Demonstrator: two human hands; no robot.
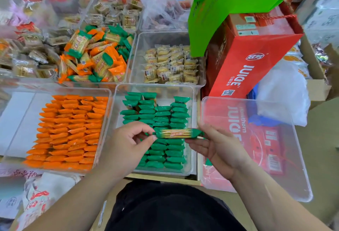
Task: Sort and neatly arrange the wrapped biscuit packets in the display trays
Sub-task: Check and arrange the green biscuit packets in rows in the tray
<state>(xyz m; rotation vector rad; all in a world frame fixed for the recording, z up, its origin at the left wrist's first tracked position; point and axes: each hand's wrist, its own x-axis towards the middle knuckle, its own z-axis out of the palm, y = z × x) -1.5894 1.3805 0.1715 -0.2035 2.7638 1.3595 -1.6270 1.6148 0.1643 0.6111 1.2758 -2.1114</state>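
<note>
A green-ended biscuit packet lies level between my two hands, above the clear tray of green packets stood in neat rows. My left hand pinches its left end with thumb and forefinger. My right hand holds the right end, palm turned up. To the left, another clear tray holds orange packets in tidy rows. Behind it, a tray holds a loose heap of mixed orange and green packets.
An empty clear tray rests on red juice cartons at the right. A red juice box with a green bag over it stands behind. A tray of pale wrapped biscuits sits at centre back, with more snack trays at far left.
</note>
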